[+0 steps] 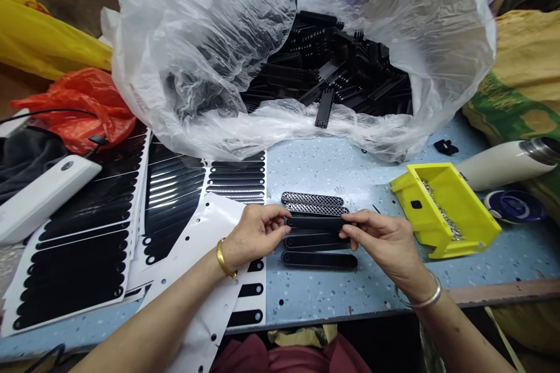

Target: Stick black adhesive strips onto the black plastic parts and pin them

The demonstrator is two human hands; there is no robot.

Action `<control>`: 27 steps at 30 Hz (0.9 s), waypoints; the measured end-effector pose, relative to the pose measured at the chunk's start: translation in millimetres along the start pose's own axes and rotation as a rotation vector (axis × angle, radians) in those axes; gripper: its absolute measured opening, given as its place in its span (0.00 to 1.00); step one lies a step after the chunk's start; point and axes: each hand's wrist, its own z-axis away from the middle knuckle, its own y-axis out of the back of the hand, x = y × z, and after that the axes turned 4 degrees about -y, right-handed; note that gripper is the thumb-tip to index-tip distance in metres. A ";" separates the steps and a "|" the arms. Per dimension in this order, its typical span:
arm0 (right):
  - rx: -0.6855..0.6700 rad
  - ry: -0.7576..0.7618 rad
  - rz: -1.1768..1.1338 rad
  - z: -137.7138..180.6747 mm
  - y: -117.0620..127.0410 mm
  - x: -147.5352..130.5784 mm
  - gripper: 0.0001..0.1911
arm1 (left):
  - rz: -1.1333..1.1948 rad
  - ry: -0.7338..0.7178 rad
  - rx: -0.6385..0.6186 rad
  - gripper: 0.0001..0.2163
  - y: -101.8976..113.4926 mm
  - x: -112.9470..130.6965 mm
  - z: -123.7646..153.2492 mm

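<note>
Pinching one black strip [315,222], both hands [256,232] grip its ends; plastic bag [196,58] holds more.

Yellow tray [405,189], white bottle [499,164]

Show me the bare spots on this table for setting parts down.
Bare: between the plastic bag and the laid strips; between those strips and the table's front edge; in front of the yellow tray. Crowded: sticker sheets cover the left.
</note>
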 end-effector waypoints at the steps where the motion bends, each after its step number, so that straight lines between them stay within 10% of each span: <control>1: 0.000 -0.005 0.002 -0.1 0.1 0.5 0.07 | 0.025 0.035 -0.019 0.08 1.1 0.1 -0.2; 27: -0.017 -0.008 0.066 -2.9 0.3 -2.6 0.07 | 0.132 0.125 0.006 0.05 -0.9 9.2 -8.1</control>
